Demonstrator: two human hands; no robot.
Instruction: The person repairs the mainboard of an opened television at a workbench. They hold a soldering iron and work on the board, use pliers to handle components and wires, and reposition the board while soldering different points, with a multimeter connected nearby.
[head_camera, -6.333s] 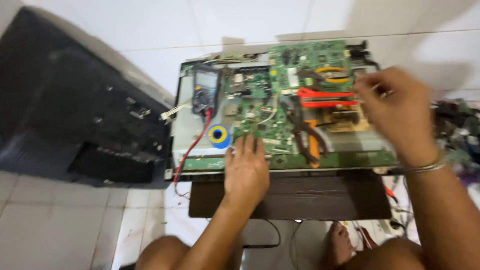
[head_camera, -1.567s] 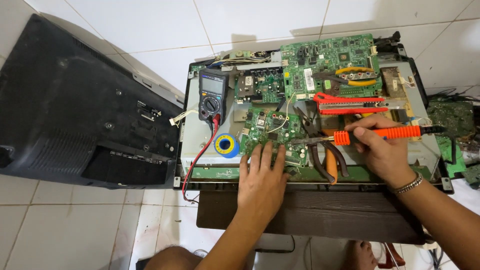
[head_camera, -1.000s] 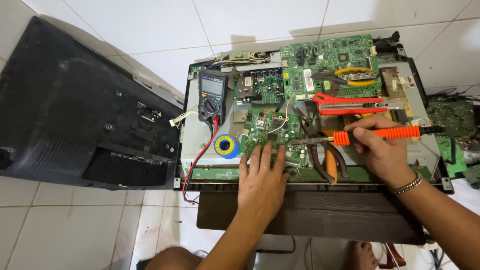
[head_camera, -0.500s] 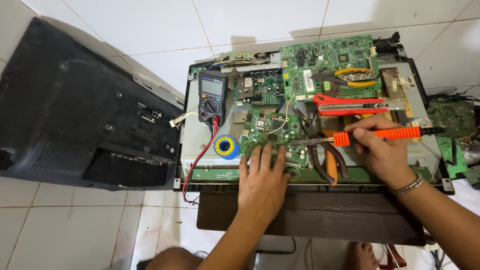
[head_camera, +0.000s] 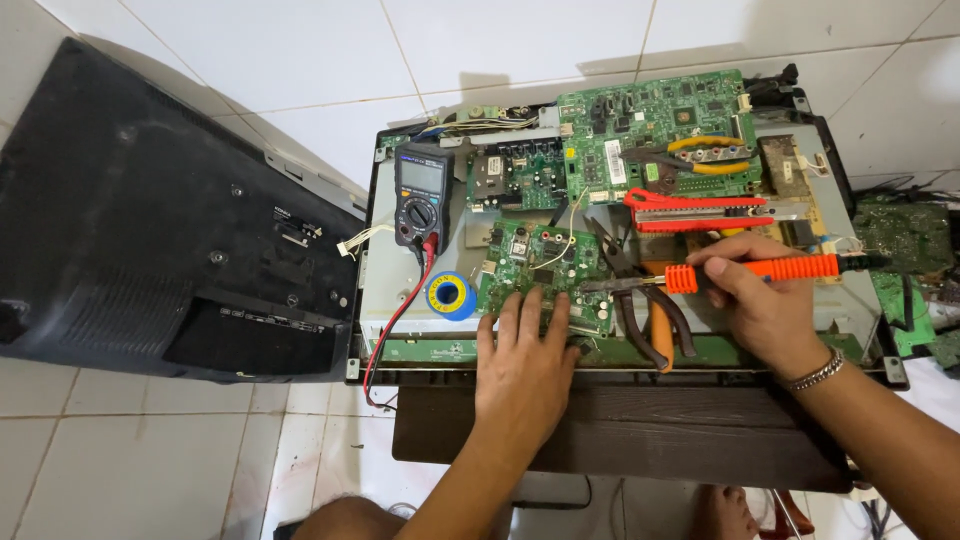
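My left hand lies flat with its fingers spread on the lower edge of a small green circuit board, pressing it against the opened flat-screen chassis. My right hand grips an orange-handled soldering iron. It is held level, and its metal tip points left onto the small board. A larger green main board sits at the top of the chassis.
A multimeter with red and black leads lies at the chassis' left, a blue-and-yellow solder spool below it. Pliers, a red utility knife and yellow-handled cutters rest on the chassis. The black rear cover lies left. More boards lie right.
Since 6.3 s ago my right hand came down from the upper boards holding the soldering iron. Over the last second both hands stay almost still.
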